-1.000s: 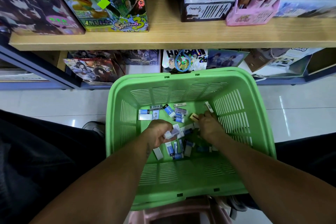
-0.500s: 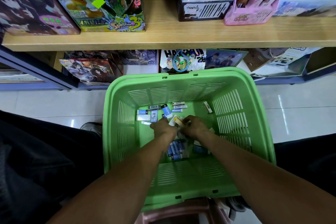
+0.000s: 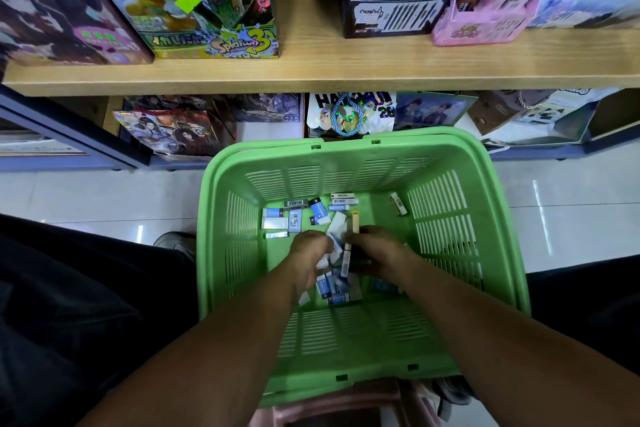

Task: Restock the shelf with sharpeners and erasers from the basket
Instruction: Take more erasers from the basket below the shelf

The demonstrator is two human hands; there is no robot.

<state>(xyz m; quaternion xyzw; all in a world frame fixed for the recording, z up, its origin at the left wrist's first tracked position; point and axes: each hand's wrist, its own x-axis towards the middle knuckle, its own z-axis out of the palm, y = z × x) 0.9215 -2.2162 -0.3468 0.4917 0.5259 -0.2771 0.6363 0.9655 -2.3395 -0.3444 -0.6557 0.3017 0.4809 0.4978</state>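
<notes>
Gathering: we have brought both hands together over the middle of the green basket (image 3: 460, 163) since a second ago, when they worked apart, the left holding one piece and the right reaching toward the far right of the pile.
Erasers in hand: a small bunch of white and blue erasers (image 3: 337, 236) now sits between our two hands, with a longer pale stick-like pack (image 3: 354, 224) standing up at the right of it.
Left hand: our left hand (image 3: 310, 255) is curled round the white pieces and grips them.
Right hand: our right hand (image 3: 375, 248) is curled against the same bunch from the other side; which pieces its fingers pinch we cannot tell.
Loose stock: more erasers (image 3: 275, 218) lie flat on the basket floor beyond our hands, one (image 3: 398, 203) apart by the right wall, others under our wrists. We cannot pick out sharpeners.
Shelf: the wooden shelf (image 3: 311, 66) is above and beyond the basket, with boxes on it and a bare stretch between them.
Meaning: we judge a handful is now assembled, so the lift toward the shelf looks close, though much stock remains.
</notes>
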